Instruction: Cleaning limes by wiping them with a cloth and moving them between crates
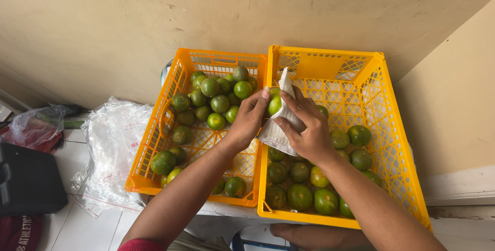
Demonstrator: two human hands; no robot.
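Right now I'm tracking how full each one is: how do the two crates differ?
The left crate is orange-yellow, and its green citrus fruit fills mostly the far end. The right crate is a purer yellow, its far half bare, with fruit gathered at the near end. Both are lattice-sided plastic crates, side by side. Between them, the left hand and right hand hold one fruit in a white cloth.

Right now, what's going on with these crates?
A person holds one round green citrus fruit over the seam between two orange plastic crates. The left hand grips the fruit while the right hand presses a white cloth against it. The left crate and the right crate both hold loose green citrus fruits. Clear plastic bags lie to the left.
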